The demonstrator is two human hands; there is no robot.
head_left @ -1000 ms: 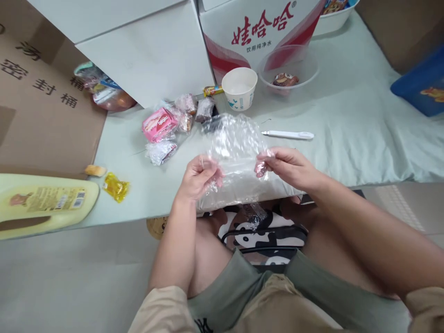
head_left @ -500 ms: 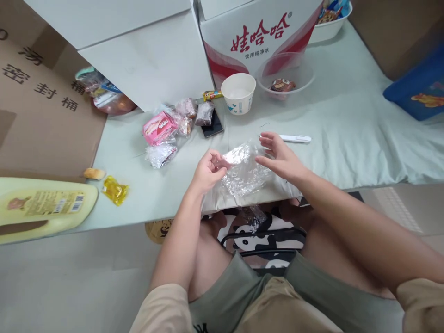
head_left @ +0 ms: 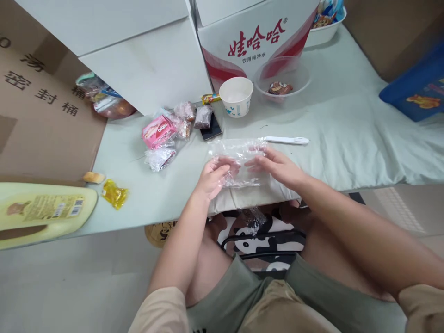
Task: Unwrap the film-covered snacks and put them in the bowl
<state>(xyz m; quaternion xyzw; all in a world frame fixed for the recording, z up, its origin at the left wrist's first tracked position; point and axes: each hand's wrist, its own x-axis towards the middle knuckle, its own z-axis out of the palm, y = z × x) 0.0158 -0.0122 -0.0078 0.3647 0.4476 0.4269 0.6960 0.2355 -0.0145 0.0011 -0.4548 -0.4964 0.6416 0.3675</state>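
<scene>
A crinkled clear plastic bag [head_left: 239, 149] is spread between my two hands above the front edge of the cloth-covered table. My left hand [head_left: 215, 175] is closed on its left side, thumb in front and fingertips showing through the film. At the other side my right hand [head_left: 282, 169] has the film between its thumb and fingers, which are fairly straight and partly seen through it. Just beyond that hand lies a white-handled tool [head_left: 287, 140], its left end covered by the film.
Behind stand a paper cup [head_left: 236, 98], a clear bowl [head_left: 299, 88] with a wrapped snack, and a white carton [head_left: 256, 39]. Left are a pink snack pack [head_left: 158, 132], a dark phone [head_left: 212, 130], a yellow wrapper [head_left: 115, 194], a bread piece [head_left: 93, 177] and a pale yellow bottle [head_left: 52, 210].
The plastic bag has gone from a crumpled bunch to a wider, flatter sheet. My right hand has come down onto its right side, and my left hand has shifted slightly right.
</scene>
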